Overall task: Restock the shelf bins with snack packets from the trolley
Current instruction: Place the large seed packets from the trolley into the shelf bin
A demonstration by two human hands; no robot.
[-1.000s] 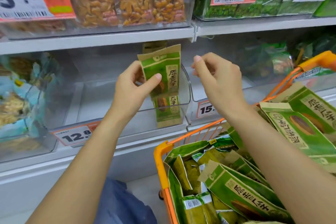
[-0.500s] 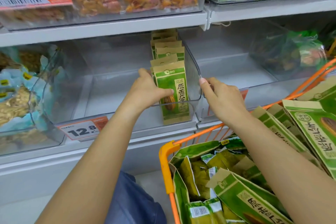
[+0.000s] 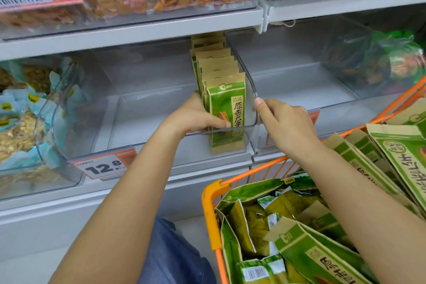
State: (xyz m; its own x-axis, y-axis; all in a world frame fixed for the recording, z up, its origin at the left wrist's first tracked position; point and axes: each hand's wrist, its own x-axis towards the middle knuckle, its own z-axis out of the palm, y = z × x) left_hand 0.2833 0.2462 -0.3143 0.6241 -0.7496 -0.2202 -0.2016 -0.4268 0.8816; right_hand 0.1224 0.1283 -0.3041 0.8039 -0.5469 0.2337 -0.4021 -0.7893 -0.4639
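While both hands point(image 3: 239, 120) grip the front packet point(image 3: 227, 115), the trolley point(image 3: 211, 217) crowds below.

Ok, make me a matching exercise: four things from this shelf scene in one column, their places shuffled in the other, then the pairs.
Things:
1. left hand
2. right hand
3. orange trolley
4. 12.8 price tag

Places:
A. below the shelf, full of green packets
B. on the clear bin's front edge
C. holding the upright green seed packets
D. at the bin's right front corner

Pairs: 1-C, 2-D, 3-A, 4-B
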